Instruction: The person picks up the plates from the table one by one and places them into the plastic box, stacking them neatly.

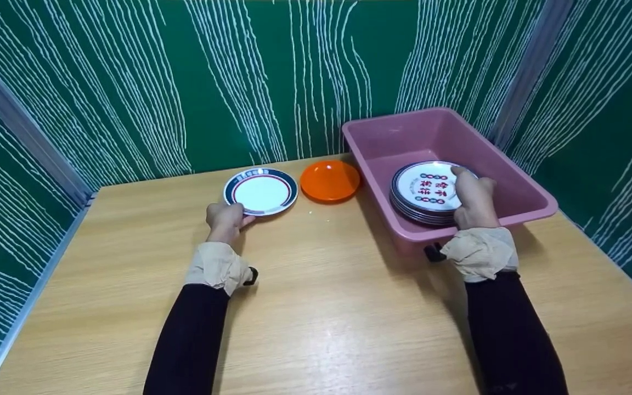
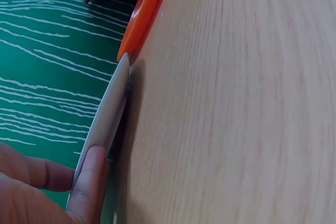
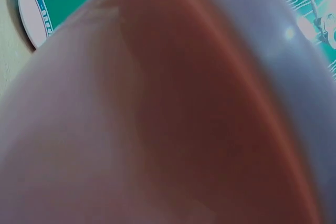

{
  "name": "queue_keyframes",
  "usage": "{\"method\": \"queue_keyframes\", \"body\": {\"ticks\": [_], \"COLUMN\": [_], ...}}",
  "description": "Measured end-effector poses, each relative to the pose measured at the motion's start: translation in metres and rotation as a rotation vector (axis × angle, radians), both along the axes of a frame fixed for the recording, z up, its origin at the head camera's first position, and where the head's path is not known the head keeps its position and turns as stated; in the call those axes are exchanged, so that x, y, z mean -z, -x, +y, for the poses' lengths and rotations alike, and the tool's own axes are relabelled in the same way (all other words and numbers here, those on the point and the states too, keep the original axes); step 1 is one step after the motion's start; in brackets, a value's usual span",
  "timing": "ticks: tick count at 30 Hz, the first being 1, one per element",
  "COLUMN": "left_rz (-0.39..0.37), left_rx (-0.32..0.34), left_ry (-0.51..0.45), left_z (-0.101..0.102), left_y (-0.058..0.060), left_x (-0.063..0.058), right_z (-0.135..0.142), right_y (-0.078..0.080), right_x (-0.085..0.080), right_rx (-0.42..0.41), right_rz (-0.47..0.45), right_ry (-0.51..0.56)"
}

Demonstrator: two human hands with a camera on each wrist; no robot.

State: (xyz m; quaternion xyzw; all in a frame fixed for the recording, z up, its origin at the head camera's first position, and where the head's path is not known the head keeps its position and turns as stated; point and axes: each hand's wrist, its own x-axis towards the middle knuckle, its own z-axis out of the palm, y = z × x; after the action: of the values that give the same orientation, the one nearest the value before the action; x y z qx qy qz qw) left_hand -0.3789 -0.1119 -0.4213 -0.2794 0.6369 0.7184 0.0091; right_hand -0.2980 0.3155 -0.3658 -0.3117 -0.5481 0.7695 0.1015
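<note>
My left hand (image 1: 225,219) pinches a plate (image 1: 261,193) by its near edge. The plate is white and faces up, with a dark blue rim and a red ring. My right hand (image 1: 475,198) grips a stack (image 1: 424,192) of white plates inside the pink tub (image 1: 398,138). The top one has red and blue writing.

tub (image 1: 395,137): smooth plastic | dark-rimmed plate (image 1: 261,193): glossy | orange plate (image 1: 329,181): glossy | table (image 1: 321,318): wood-grained, satiny

A basin (image 1: 404,134) is positioned on the table (image 1: 305,302) at right, with a plate stack (image 1: 424,189) contained in its near end. A dish (image 1: 329,181) is seated just left of the basin; a single plate (image 1: 261,193), left of the dish.
</note>
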Motion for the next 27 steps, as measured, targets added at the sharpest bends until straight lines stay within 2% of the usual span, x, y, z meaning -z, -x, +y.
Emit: {"method": "queue_keyframes", "body": {"ticks": [4,11,21,27], "left_rz": [0.048,0.052,0.087,0.140], "left_rx": [-0.001,0.006,-0.037,-0.045], "left_ry": [-0.032,-0.025,-0.085,-0.132], "left_z": [0.000,-0.001,-0.001,0.000], "left_y": [0.000,-0.001,-0.002,-0.008], "left_x": [0.003,0.002,0.000,-0.008], "right_z": [-0.001,0.000,-0.001,-0.002], "right_y": [0.000,-0.001,-0.005,-0.006], "right_x": [0.001,0.000,0.001,0.001], "right_rx": [-0.003,-0.016,-0.042,-0.074], "right_rz": [0.016,-0.005,0.031,0.032], "right_ry": [-0.002,0.004,-0.107,-0.136]}}
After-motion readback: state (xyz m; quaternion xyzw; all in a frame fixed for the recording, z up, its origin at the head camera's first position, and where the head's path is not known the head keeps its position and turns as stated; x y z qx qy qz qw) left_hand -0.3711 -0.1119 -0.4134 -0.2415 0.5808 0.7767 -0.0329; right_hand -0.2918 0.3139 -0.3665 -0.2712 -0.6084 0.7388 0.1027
